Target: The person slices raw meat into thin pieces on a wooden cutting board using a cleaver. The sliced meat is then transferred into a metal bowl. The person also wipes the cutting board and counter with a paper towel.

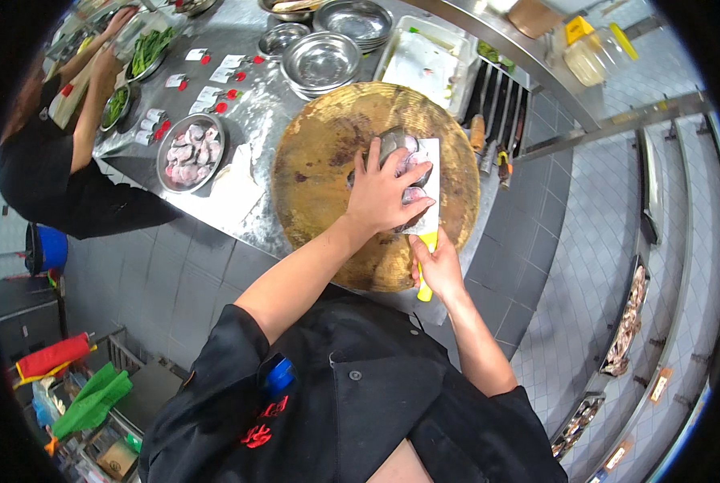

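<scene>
Cut fish pieces [418,159] with dark grey skin and pale pink flesh lie on the round wooden chopping block [311,199]. My left hand [384,193] is spread over them from above, fingers apart, holding them against the cleaver; palm and fingers hide part of the pile. My right hand [441,265] grips the yellow handle [427,284] of a cleaver. Its broad metal blade [430,181] lies nearly flat at the right side of the pieces, partly under them.
Left of the block are a metal bowl of pale pieces [191,154] and a white cloth [236,187]. Stacked metal bowls [322,60] and a white tray [420,60] stand behind. Knives hang in a rack [495,111] at right. A co-worker's arm [91,115] reaches in at left.
</scene>
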{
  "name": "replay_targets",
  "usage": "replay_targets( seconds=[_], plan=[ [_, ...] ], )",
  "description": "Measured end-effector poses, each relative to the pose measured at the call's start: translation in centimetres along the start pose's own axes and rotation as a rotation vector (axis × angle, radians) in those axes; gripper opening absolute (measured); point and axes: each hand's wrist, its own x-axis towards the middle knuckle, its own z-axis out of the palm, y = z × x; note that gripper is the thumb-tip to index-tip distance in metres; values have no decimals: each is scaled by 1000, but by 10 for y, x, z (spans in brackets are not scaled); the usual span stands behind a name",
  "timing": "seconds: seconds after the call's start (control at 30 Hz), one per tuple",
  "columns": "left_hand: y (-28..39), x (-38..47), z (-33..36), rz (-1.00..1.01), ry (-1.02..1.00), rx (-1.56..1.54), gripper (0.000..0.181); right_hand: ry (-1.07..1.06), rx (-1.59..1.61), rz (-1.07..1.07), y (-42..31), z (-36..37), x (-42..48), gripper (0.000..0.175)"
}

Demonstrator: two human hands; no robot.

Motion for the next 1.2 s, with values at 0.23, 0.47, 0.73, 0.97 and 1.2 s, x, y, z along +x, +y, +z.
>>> replay_targets(
  seconds=[0.23,0.47,0.73,0.97,1.2],
  plan=[
    [-28,-2,3,-68,225,-274,48,-59,72,22,-5,39,8,19],
    [-63,9,-29,-54,261,-526,48,152,67,-8,-21,110,9,18],
    [-218,-21,-148,-175,358,-374,56,-28,-210,47,-82,255,39,37],
    [-390,-97,-202,-380,191,-91,43,-166,-566,-81,-134,353,104,31],
    [-430,-102,-223,-383,65,-137,31,22,-255,91,-122,286,82,27]
  ],
)
